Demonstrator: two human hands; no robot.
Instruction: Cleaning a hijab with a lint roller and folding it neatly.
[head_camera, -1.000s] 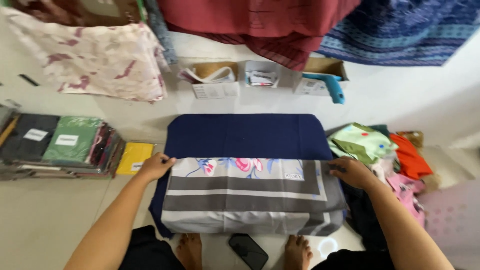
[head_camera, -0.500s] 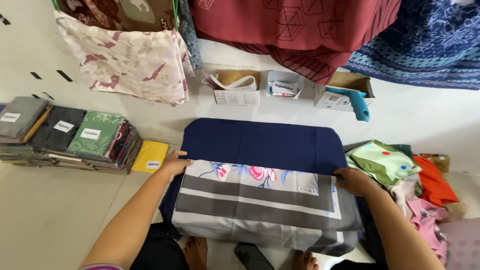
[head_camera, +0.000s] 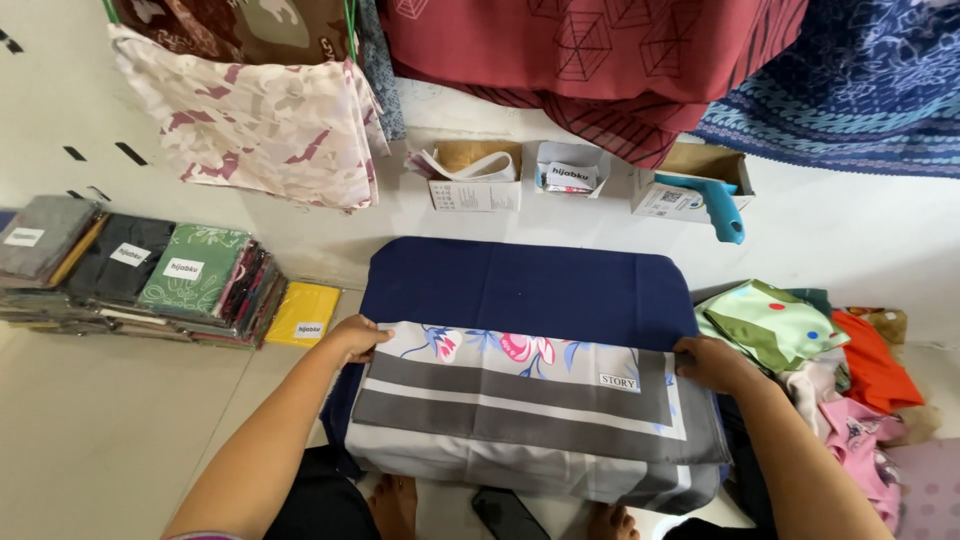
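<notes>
A grey scarf (head_camera: 530, 410) with white stripes and a pink and blue flower print lies folded across a navy blue padded board (head_camera: 520, 285) on the floor. My left hand (head_camera: 355, 336) pinches the scarf's far left corner. My right hand (head_camera: 708, 360) pinches its far right corner. Both hands hold the fold's edge flat against the board.
Stacks of packaged folded scarves (head_camera: 140, 275) and a yellow packet (head_camera: 302, 313) sit at the left. A loose pile of coloured scarves (head_camera: 810, 350) lies at the right. Small cardboard boxes (head_camera: 475, 178) and a blue tool (head_camera: 720, 205) stand by the wall under hanging fabrics. A dark phone (head_camera: 505, 512) lies by my feet.
The camera view tilted up and settled. Both hands keep their grip on the scarf's far corners, hardly moving over the last half second.
</notes>
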